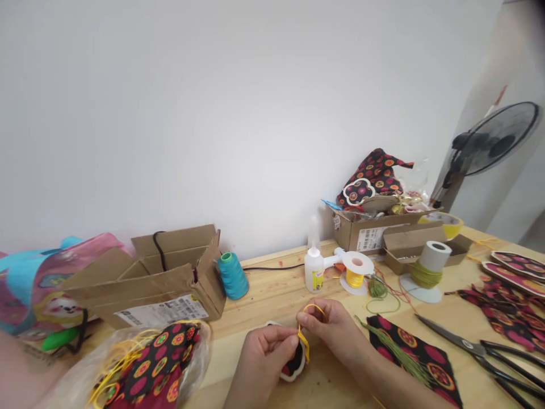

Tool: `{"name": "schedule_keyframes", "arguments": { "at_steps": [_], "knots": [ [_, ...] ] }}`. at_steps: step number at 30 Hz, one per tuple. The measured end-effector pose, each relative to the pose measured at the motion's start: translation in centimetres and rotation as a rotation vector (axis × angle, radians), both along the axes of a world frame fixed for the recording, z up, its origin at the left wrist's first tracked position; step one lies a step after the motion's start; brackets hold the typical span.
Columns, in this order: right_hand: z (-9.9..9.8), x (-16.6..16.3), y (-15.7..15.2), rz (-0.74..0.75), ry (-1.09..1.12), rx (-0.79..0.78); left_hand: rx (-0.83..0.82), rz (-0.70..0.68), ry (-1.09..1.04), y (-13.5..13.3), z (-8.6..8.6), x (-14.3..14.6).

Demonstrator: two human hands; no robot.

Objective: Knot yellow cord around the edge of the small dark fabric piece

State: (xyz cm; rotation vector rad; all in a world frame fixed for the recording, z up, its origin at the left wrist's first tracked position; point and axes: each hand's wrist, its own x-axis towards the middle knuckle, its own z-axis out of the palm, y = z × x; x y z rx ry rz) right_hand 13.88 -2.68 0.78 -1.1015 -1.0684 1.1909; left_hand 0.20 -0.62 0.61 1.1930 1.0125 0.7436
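My left hand (267,355) is closed, thumb and fingers pinching a small dark patterned fabric piece (293,368) with a pale scalloped border, just above the table. Part of the piece is hidden behind the fingers. My right hand (330,326), right beside it, is closed in a pinch on a thin yellow cord (315,305), which arches in a small loop over the fingers. More yellow cord lies against the piece's right edge, between the two hands. Right of my right wrist is a patterned cloth square (438,358) with a green cord tassel (400,352) on it.
Big black scissors (472,347) lie at right. Behind my hands stand a glue bottle (314,271), a yellow cord spool (354,278) and a green cord spool (428,272). Leftward are a teal thread cone (233,277), an open cardboard box (149,295) and a bag of fabric (157,358).
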Motion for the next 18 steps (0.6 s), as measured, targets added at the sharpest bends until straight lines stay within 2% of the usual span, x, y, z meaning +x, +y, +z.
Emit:
{"name": "schedule_keyframes", "arguments": {
  "at_steps": [8, 12, 18],
  "knots": [
    [0.14, -0.07, -0.28, -0.003, 0.035, 0.038, 0.014, -0.023, -0.002, 0.26, -0.11, -0.05],
    [0.18, -0.01, -0.51, -0.020, 0.053, 0.032, -0.006, 0.023, 0.007, 0.43, -0.32, -0.01],
    [-0.11, 0.13, 0.01, -0.041, 0.080, -0.032, 0.001, 0.048, -0.131, 0.42, -0.44, -0.06]
  ]
}}
